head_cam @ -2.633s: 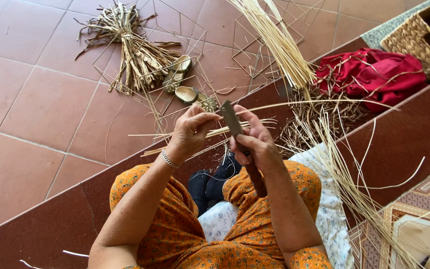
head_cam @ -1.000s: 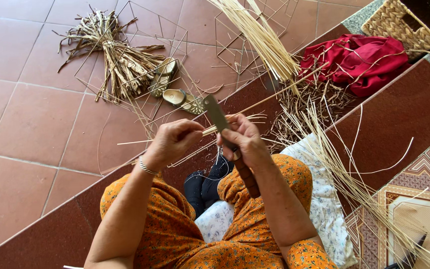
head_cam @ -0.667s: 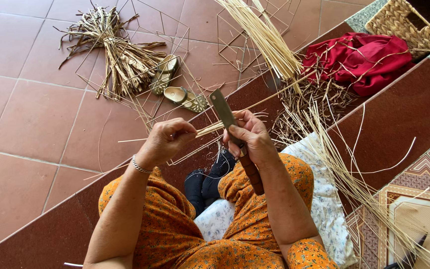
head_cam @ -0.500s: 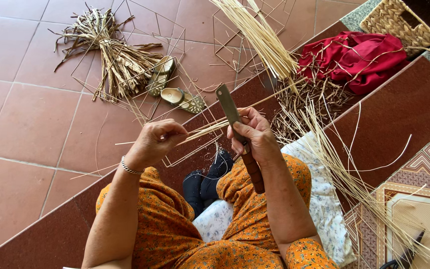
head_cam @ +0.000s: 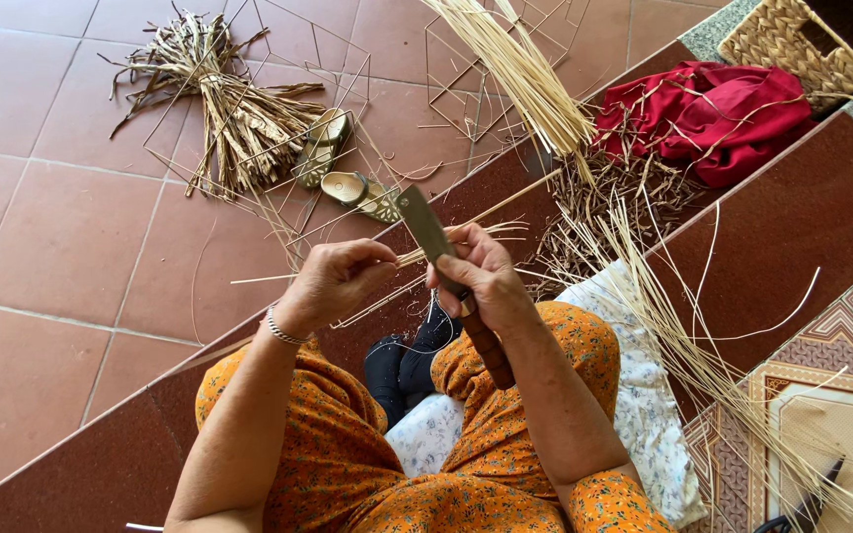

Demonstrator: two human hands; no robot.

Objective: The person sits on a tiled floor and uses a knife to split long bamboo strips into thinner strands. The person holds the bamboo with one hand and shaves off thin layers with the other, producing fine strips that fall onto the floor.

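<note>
My right hand [head_cam: 481, 278] grips a knife [head_cam: 425, 228] with a flat grey blade pointing up and away and a brown wooden handle running down along my wrist. My left hand [head_cam: 333, 283] pinches a thin pale straw strip [head_cam: 417, 258] that runs across to the blade. Both hands are held close together above my lap, over orange patterned clothing. A silver bracelet circles my left wrist.
A bundle of dried brown stalks [head_cam: 224, 104] and a pair of sandals [head_cam: 348, 173] lie on the red floor tiles. Pale straw bundles [head_cam: 520, 69] fan across the step, beside a red cloth [head_cam: 718, 109] and a woven basket [head_cam: 812, 39]. A patterned mat [head_cam: 831, 395] lies at right.
My left hand slid the strip leftward along the blade and back toward the knife. The view shifted slightly; the knife stays upright in my right hand.
</note>
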